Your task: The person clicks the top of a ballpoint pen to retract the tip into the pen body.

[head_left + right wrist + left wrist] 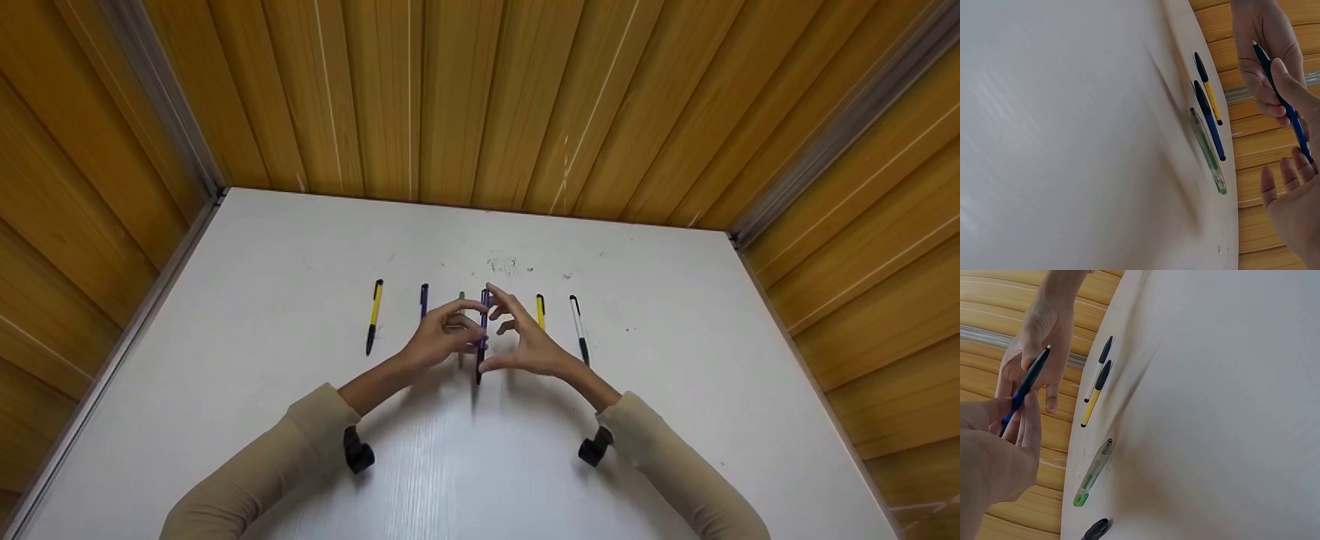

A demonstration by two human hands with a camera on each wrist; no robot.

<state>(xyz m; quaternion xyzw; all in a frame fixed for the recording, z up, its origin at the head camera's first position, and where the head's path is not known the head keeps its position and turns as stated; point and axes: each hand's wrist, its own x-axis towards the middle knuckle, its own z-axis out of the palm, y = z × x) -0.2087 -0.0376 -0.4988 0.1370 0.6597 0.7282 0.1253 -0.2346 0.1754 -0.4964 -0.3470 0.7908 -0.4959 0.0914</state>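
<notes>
A blue click pen with a dark grip is held up over the white table, its metal tip pointing toward the body. My left hand pinches its blue barrel between thumb and fingers. From the other side, my right hand spans the pen, thumb against the dark grip and index finger at the far end. Behind the left hand lies a clear green pen, partly hidden in the head view. A second blue pen lies left of it, and a yellow pen with a black cap sits beyond the right hand.
Another yellow pen lies at the left end of the row, a white pen with black ends at the right end. Dark scuffs mark the white table farther back. Wooden slat walls enclose its back and sides.
</notes>
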